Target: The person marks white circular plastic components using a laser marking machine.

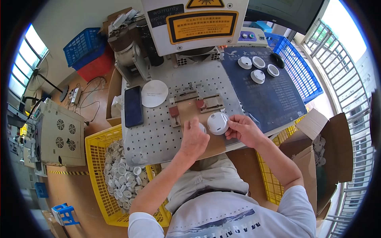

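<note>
Between the thumb and fingers of my right hand (243, 130) is a white round plastic cap (218, 123), its flat face with small slots turned up. My left hand (195, 139) is closed just left of it, and the edge of a second white round piece (203, 128) shows beside its fingers; the rest of that piece is hidden. Both hands are over a brown board (216, 144) at the front of the perforated metal plate (158, 137). Just beyond them is a metal fixture (186, 96) with red blocks (174, 111), and a tiny red light dot lies between its arms.
A laser machine head (194, 25) overhangs the plate. At left lie a phone (133, 106) and a white disc (154, 93). Several white caps (258, 76) and a mouse (277, 60) rest on the dark mat (234, 67). A yellow basket (95, 174) of white parts stands below left, a cardboard box (305, 166) at right.
</note>
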The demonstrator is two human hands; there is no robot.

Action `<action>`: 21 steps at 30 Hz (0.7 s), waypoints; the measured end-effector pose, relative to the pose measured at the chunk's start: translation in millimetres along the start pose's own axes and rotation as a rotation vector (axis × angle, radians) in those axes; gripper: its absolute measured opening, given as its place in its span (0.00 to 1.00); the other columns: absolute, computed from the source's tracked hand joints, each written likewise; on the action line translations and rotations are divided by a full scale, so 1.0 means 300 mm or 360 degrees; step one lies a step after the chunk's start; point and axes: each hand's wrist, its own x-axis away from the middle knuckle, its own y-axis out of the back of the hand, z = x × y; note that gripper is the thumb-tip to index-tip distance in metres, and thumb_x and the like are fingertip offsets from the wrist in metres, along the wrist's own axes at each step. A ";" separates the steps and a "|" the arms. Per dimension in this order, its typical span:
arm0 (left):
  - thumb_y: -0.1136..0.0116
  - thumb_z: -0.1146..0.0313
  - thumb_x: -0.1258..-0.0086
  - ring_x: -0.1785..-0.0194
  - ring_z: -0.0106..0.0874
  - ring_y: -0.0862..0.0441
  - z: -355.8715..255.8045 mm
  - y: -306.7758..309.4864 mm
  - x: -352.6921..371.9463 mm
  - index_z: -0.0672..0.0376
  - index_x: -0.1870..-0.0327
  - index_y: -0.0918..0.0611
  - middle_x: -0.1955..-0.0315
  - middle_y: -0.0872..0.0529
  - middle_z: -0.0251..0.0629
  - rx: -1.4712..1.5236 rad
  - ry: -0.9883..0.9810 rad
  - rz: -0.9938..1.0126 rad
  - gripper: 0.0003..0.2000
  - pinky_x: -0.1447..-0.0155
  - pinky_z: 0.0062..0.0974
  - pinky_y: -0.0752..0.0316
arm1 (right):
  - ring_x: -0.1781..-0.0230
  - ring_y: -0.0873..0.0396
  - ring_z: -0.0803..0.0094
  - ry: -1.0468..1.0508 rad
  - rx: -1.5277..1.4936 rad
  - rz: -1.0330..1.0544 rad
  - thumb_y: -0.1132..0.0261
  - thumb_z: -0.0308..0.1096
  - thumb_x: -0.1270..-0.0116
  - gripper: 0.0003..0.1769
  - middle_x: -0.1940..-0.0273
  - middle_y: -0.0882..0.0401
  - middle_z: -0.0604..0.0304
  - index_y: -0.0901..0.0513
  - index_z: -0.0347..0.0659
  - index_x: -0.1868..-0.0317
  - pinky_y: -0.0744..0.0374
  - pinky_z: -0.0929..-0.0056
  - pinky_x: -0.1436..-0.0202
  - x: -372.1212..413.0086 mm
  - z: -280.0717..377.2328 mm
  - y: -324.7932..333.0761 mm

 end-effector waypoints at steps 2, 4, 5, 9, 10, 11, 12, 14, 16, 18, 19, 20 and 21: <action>0.39 0.71 0.51 0.46 0.52 0.28 0.034 0.012 0.105 0.62 0.79 0.14 0.56 0.22 0.63 -0.0023 -0.0020 -0.0082 0.05 0.42 0.50 0.33 | 0.67 0.20 0.78 -0.0103 -0.0092 -0.0005 0.41 0.33 0.23 0.12 0.64 0.19 0.60 0.21 0.30 0.53 0.19 0.76 0.64 -0.001 -0.020 -0.036; 0.37 0.74 0.55 0.46 0.53 0.28 0.133 0.020 0.226 0.66 0.80 0.15 0.48 0.26 0.65 -0.0054 0.0313 -0.0180 0.04 0.42 0.51 0.32 | 0.67 0.17 0.71 -0.0089 0.0804 -0.0114 0.38 0.33 0.26 0.12 0.63 0.17 0.57 0.21 0.33 0.51 0.17 0.71 0.64 0.015 0.020 -0.068; 0.37 0.76 0.56 0.46 0.54 0.28 0.186 0.036 0.292 0.67 0.80 0.16 0.47 0.26 0.64 -0.0096 0.0424 -0.0207 0.04 0.42 0.51 0.32 | 0.67 0.17 0.71 -0.0085 0.0811 -0.0110 0.38 0.33 0.26 0.12 0.63 0.17 0.57 0.21 0.33 0.51 0.17 0.71 0.64 0.025 0.040 -0.074; 0.38 0.79 0.57 0.45 0.55 0.29 0.278 0.118 0.429 0.70 0.79 0.16 0.45 0.26 0.60 -0.0157 0.0640 -0.0331 0.04 0.41 0.48 0.32 | 0.64 0.16 0.56 0.0709 0.1880 0.0049 0.33 0.34 0.36 0.21 0.49 0.20 0.51 0.23 0.39 0.44 0.17 0.60 0.57 0.041 0.116 -0.124; 0.38 0.79 0.57 0.45 0.55 0.29 0.276 0.113 0.436 0.70 0.79 0.16 0.45 0.26 0.60 -0.0159 0.0651 -0.0339 0.04 0.41 0.48 0.32 | 0.62 0.16 0.52 0.0864 0.1858 0.0204 0.32 0.34 0.39 0.25 0.43 0.22 0.49 0.24 0.41 0.41 0.18 0.56 0.54 0.037 0.129 -0.142; 0.39 0.79 0.56 0.45 0.55 0.29 0.276 0.101 0.437 0.71 0.79 0.16 0.45 0.26 0.58 -0.0157 0.0696 -0.0359 0.04 0.41 0.47 0.32 | 0.62 0.16 0.52 0.0868 0.1862 0.0205 0.32 0.34 0.39 0.25 0.43 0.22 0.49 0.24 0.41 0.41 0.18 0.56 0.54 0.023 0.122 -0.146; 0.39 0.79 0.56 0.45 0.55 0.29 0.276 0.095 0.435 0.71 0.78 0.16 0.45 0.25 0.57 -0.0155 0.0740 -0.0379 0.04 0.40 0.46 0.32 | 0.59 0.16 0.51 0.0887 0.2038 0.0324 0.32 0.35 0.38 0.27 0.39 0.25 0.49 0.26 0.42 0.39 0.18 0.55 0.53 -0.001 0.104 -0.145; 0.40 0.82 0.56 0.45 0.54 0.28 0.262 0.114 0.425 0.73 0.77 0.16 0.44 0.25 0.55 -0.0151 0.0758 -0.0384 0.05 0.40 0.45 0.32 | 0.56 0.15 0.50 0.0911 0.2213 0.0456 0.32 0.36 0.38 0.28 0.35 0.29 0.49 0.27 0.43 0.37 0.18 0.54 0.51 -0.019 0.096 -0.173; 0.42 0.84 0.55 0.45 0.53 0.28 0.253 0.120 0.420 0.75 0.76 0.17 0.43 0.26 0.54 -0.0143 0.0779 -0.0385 0.05 0.39 0.44 0.31 | 0.54 0.16 0.47 0.0674 0.2574 0.0223 0.30 0.41 0.38 0.32 0.34 0.30 0.47 0.28 0.42 0.36 0.19 0.52 0.50 -0.016 0.096 -0.207; 0.42 0.84 0.55 0.45 0.53 0.28 0.253 0.121 0.421 0.75 0.76 0.17 0.44 0.25 0.54 -0.0153 0.0791 -0.0377 0.05 0.39 0.44 0.31 | 0.54 0.16 0.46 0.0737 0.2561 0.0223 0.29 0.44 0.39 0.34 0.35 0.29 0.45 0.29 0.41 0.36 0.19 0.52 0.51 0.006 0.123 -0.220; 0.42 0.84 0.55 0.45 0.53 0.28 0.253 0.122 0.422 0.75 0.76 0.17 0.44 0.25 0.54 -0.0154 0.0798 -0.0376 0.05 0.39 0.44 0.31 | 0.54 0.17 0.44 0.0794 0.2547 0.0219 0.28 0.47 0.40 0.36 0.36 0.29 0.44 0.29 0.40 0.36 0.19 0.51 0.51 0.012 0.131 -0.221; 0.41 0.84 0.55 0.45 0.53 0.27 0.252 0.121 0.420 0.75 0.76 0.17 0.44 0.25 0.54 -0.0148 0.0803 -0.0382 0.05 0.39 0.44 0.31 | 0.54 0.17 0.44 0.0791 0.2547 0.0222 0.28 0.47 0.40 0.36 0.36 0.29 0.44 0.29 0.40 0.36 0.19 0.51 0.51 -0.006 0.116 -0.206; 0.41 0.84 0.55 0.44 0.52 0.27 0.251 0.120 0.415 0.75 0.75 0.17 0.44 0.25 0.54 -0.0141 0.0799 -0.0387 0.05 0.39 0.43 0.31 | 0.54 0.17 0.44 0.0914 0.2435 0.0415 0.27 0.49 0.41 0.38 0.37 0.28 0.43 0.30 0.40 0.35 0.19 0.51 0.52 -0.039 0.088 -0.180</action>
